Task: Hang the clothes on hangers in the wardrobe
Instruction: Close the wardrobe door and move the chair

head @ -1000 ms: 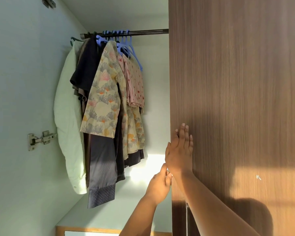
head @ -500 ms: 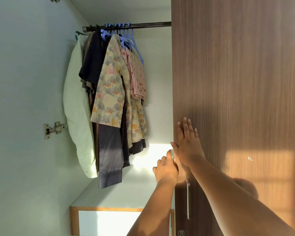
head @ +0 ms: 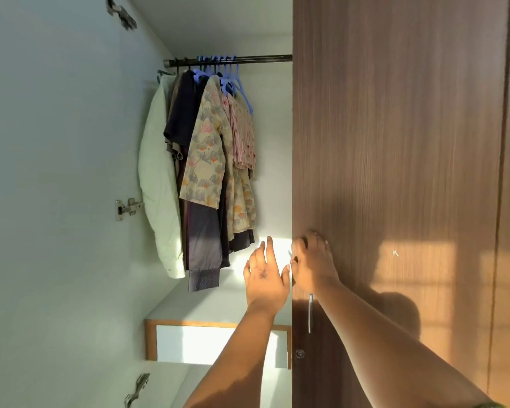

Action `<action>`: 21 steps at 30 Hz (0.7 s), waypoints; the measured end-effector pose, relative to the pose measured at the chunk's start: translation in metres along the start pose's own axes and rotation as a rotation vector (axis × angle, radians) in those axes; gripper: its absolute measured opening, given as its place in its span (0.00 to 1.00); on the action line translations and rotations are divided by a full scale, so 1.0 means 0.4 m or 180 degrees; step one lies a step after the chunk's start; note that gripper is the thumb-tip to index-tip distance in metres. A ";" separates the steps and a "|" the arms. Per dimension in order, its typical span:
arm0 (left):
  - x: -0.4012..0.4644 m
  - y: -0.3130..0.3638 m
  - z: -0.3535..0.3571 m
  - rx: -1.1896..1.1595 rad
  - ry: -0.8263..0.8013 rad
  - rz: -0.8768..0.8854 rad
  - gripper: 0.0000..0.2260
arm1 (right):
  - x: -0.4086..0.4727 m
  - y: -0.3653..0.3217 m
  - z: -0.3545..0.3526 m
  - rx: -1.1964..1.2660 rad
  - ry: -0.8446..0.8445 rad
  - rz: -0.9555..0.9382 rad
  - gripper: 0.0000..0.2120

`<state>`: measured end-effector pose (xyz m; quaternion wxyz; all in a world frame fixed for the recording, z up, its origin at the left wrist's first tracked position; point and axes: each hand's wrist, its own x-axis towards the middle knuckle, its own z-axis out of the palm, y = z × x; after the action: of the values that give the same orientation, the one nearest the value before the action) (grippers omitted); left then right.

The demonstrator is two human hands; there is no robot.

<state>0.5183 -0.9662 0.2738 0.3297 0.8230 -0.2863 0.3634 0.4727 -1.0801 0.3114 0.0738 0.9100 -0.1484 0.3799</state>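
Observation:
Several garments hang on blue hangers (head: pixel 230 75) from a dark rail (head: pixel 248 58) inside the wardrobe: a pale green jacket (head: pixel 156 184), a dark shirt (head: pixel 183 116), a floral top (head: pixel 206 160), a pink striped top (head: pixel 243 136) and dark trousers (head: pixel 203 245). My left hand (head: pixel 265 275) hovers in the wardrobe opening below the clothes, fingers spread, holding nothing. My right hand (head: pixel 312 263) rests on the brown wardrobe door (head: pixel 395 142) right at its left edge.
The white inner side panel (head: pixel 56 201) on the left carries metal hinges (head: pixel 127 207). A wood-framed drawer unit (head: pixel 215 343) sits at the wardrobe's bottom. The door has a slim metal handle (head: pixel 310 313) and a keyhole (head: pixel 300 353). Sunlight patches fall on the door.
My left hand has come off the door's edge and spread its fingers in the opening. My right hand stays on the door, its fingers less straight. The view has pulled back.

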 end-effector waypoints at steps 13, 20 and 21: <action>-0.371 -0.079 -0.380 0.0556 0.0736 -0.0362 0.20 | -0.317 -0.298 -0.207 0.0765 0.0661 -0.0112 0.13; -0.487 -0.271 -0.659 0.1205 0.1404 -0.0644 0.06 | -0.403 -0.602 -0.266 0.1256 0.0489 -0.0514 0.12; -0.493 -0.297 -0.705 0.1236 0.1516 -0.0743 0.08 | -0.410 -0.650 -0.273 0.1342 0.0513 -0.0562 0.11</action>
<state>0.3746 -0.6353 0.2253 0.2638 0.7897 -0.0303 0.5531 0.3751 -0.7722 0.2651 -0.0733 0.8815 0.0207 0.4660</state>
